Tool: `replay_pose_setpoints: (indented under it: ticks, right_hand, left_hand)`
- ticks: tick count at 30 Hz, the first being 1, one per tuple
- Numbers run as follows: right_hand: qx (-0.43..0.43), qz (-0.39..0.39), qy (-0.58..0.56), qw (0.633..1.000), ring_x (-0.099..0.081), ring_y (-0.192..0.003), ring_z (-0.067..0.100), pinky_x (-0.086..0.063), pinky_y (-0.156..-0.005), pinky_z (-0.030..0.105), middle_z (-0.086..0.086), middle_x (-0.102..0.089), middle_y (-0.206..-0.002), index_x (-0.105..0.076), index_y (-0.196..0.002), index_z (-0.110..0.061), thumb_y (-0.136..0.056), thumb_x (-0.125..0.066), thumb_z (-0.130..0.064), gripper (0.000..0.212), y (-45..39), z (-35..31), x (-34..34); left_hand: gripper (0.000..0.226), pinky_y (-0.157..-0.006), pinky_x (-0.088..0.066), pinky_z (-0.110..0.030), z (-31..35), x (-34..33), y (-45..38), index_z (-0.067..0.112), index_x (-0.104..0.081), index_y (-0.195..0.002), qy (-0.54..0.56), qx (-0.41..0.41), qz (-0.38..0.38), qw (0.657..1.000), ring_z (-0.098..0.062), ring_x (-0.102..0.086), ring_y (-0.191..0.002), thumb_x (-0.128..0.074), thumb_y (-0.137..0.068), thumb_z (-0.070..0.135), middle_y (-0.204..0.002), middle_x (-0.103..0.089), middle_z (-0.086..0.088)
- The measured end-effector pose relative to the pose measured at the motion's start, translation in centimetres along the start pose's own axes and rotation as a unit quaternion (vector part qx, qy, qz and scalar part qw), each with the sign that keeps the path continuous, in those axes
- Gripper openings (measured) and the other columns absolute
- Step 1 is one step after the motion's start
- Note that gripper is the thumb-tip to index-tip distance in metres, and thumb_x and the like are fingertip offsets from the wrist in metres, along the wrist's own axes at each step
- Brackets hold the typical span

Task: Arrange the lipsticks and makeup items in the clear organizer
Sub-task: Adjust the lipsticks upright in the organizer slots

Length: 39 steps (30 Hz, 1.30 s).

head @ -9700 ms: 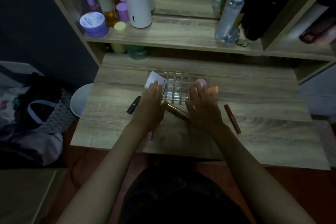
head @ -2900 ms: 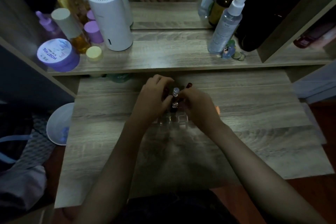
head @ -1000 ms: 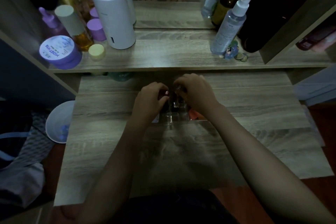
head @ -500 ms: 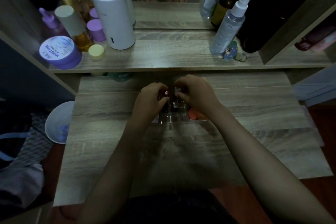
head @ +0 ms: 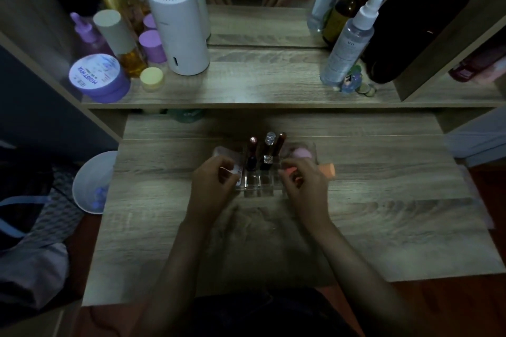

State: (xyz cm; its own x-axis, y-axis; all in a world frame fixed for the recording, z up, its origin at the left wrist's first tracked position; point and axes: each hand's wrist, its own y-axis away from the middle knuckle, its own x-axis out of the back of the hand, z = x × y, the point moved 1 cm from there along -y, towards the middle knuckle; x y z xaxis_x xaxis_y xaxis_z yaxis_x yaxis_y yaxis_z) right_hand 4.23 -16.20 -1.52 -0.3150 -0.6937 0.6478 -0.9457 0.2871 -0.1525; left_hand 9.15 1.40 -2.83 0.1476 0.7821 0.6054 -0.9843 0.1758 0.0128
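Observation:
The clear organizer (head: 258,185) sits mid-desk. Three tubes stand upright in its back slots: a dark lipstick (head: 252,152), a silver-capped one (head: 269,142) and a dark red one (head: 279,142). A white packet (head: 226,154) leans in the left section, and my left hand (head: 210,186) pinches its lower edge. A pink sponge (head: 301,152) lies in the right section. My right hand (head: 305,186) curls over an orange sponge (head: 328,169) whose end sticks out to the right. The front slots are see-through and hold nothing visible.
The shelf above carries a white cylinder (head: 178,27), purple jars (head: 98,78), amber bottles and a spray bottle (head: 349,44). A mirror behind reflects the hands. A white bowl (head: 93,182) sits off the desk's left edge, beside a bag.
Both hands have come off the upright lipsticks and drawn apart toward me. The left is now at the white packet, the right at the orange sponge. The three tubes now stand uncovered.

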Motion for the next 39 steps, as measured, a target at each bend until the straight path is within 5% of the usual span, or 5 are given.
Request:
replay_pose_setpoints:
  ticks: [6,19,27,32,39]
  right_hand:
    - [-0.005,-0.025,0.007,1.0,-0.061,-0.092,0.019,-0.042,-0.081,0.023,0.015,-0.068,-0.101,-0.061,-0.11,-0.004,-0.078,-0.067,-0.003,0.032,-0.7,0.3,-2.5]
    - [-0.009,-0.026,-0.012,1.0,-0.063,-0.082,0.022,-0.05,-0.073,0.029,0.015,-0.068,-0.091,-0.064,-0.093,-0.004,-0.076,-0.07,-0.004,0.018,-2.0,0.9,-2.9]
    - [-0.011,-0.02,-0.019,1.0,-0.057,-0.081,0.009,-0.04,-0.07,0.006,0.013,-0.069,-0.092,-0.065,-0.095,-0.004,-0.077,-0.069,-0.003,0.019,-2.0,1.0,-2.8]
    - [-0.013,-0.026,-0.03,0.999,-0.059,-0.082,0.014,-0.05,-0.074,0.023,0.013,-0.068,-0.092,-0.064,-0.094,-0.004,-0.076,-0.07,-0.004,0.019,-1.9,0.9,-2.4]
    - [-0.028,0.001,-0.031,0.999,-0.058,-0.07,0.013,-0.042,-0.06,0.006,0.01,-0.066,-0.086,-0.064,-0.089,-0.007,-0.071,-0.077,-0.016,0.023,-2.8,0.7,0.3]
  left_hand:
    - [0.027,-0.07,-0.05,-0.013,0.8,-1.9,-0.4,0.005,-0.065,-0.103,0.014,-0.013,-0.009,1.0,-0.014,-0.064,-0.083,-0.069,-0.077,0.004,-0.102,-0.068,-0.012]
    - [0.024,-0.08,-0.057,-0.029,1.2,-3.1,-1.5,0.007,-0.065,-0.105,-0.015,0.007,0.02,1.0,-0.016,-0.066,-0.089,-0.066,-0.08,0.011,-0.103,-0.069,-0.01]
    - [0.021,-0.077,-0.056,-0.025,1.4,-3.4,-1.3,0.008,-0.064,-0.101,-0.007,0.014,0.02,1.0,-0.012,-0.064,-0.086,-0.066,-0.08,0.011,-0.101,-0.069,-0.009]
    - [0.021,-0.076,-0.059,-0.034,1.4,-3.4,-1.2,0.009,-0.065,-0.1,-0.006,0.012,0.025,1.0,-0.016,-0.065,-0.085,-0.068,-0.079,0.012,-0.099,-0.069,-0.009]
    - [0.03,-0.078,-0.056,-0.043,2.4,-2.2,-1.5,0.01,-0.062,-0.104,-0.019,-0.021,0.033,0.999,-0.024,-0.062,-0.091,-0.071,-0.076,0.019,-0.101,-0.064,-0.01]
